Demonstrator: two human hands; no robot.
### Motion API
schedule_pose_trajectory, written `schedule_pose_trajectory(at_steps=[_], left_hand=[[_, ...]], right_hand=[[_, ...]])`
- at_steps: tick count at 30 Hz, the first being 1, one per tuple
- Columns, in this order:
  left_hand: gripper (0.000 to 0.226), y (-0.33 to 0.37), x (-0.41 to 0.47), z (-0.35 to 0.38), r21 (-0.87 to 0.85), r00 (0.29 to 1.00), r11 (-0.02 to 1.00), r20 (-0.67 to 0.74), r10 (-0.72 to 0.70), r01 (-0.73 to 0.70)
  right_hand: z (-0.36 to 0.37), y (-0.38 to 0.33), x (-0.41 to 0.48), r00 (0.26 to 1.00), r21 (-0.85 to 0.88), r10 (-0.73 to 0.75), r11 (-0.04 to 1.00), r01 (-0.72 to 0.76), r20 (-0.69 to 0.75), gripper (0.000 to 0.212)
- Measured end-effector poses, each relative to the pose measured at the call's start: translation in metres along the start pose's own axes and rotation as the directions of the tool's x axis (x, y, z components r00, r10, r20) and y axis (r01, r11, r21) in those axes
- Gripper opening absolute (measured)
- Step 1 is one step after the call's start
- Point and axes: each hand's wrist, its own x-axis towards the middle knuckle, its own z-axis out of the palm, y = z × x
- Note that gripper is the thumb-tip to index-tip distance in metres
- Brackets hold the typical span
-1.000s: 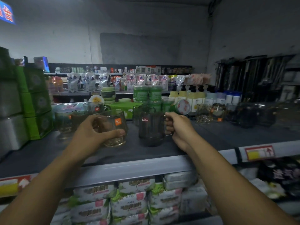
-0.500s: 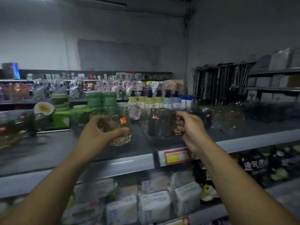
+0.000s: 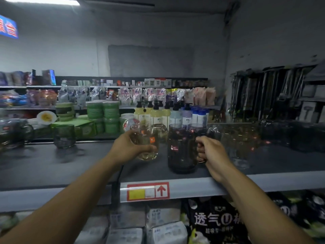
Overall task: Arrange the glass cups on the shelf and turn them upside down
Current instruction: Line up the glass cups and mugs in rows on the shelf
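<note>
Glass in both hands. Left hand (image 3: 129, 147) grips the clear cup (image 3: 147, 153), fingers (image 3: 148, 148) curled round its body, thumb across the front just below the orange sticker (image 3: 152, 140). Cup is mouth up, slightly tilted, base low over the shelf (image 3: 70, 166); cannot tell if it touches.

Right hand (image 3: 213, 154) grips the smoky mug (image 3: 179, 152) by its handle (image 3: 202, 162), its fingers (image 3: 200, 149) closed through the loop. Mug is upright, mouth up, base on the shelf near the front edge, just right of the clear cup, not touching it.

Behind the mug: more dark glasses (image 3: 195, 127), mouth up. Right of the right hand: cluster of clear glassware (image 3: 242, 148), detail blurred. Far left, same shelf: green glass cup (image 3: 64, 136) standing alone, well apart from both hands.

Back of the shelf: pump bottles (image 3: 156, 115), stacked green tubs (image 3: 103, 111). Front rail carries a red-framed price tag (image 3: 148, 191) with an up arrow, below the gap between the two hands.

Lower shelf: white wrapped packs (image 3: 158, 228), black bag (image 3: 216, 224) with white characters. Lighting dim.
</note>
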Motion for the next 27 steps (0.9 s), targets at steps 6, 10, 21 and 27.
schedule_pose_trajectory(at_steps=[6,10,21,27], left_hand=[[0.065,-0.005,0.025,0.025,0.067,0.999,0.997,0.034,-0.028,0.026],[0.093,-0.008,0.034,0.031,0.050,0.998,0.998,0.045,-0.035,0.033],[0.080,-0.028,0.041,0.036,0.128,0.997,0.991,0.063,0.039,-0.047],[0.077,-0.031,0.044,0.036,0.132,0.999,0.991,0.019,0.028,-0.031]], right_hand=[[-0.003,0.009,0.016,0.993,0.053,0.004,0.999,-0.010,0.116,0.036],[-0.003,0.016,0.017,0.993,0.023,0.006,1.000,-0.009,0.118,0.037],[-0.005,0.023,0.021,0.987,0.047,-0.004,0.999,-0.003,0.158,0.038],[-0.006,0.024,0.023,0.983,0.061,0.017,0.998,-0.029,0.182,0.039]])
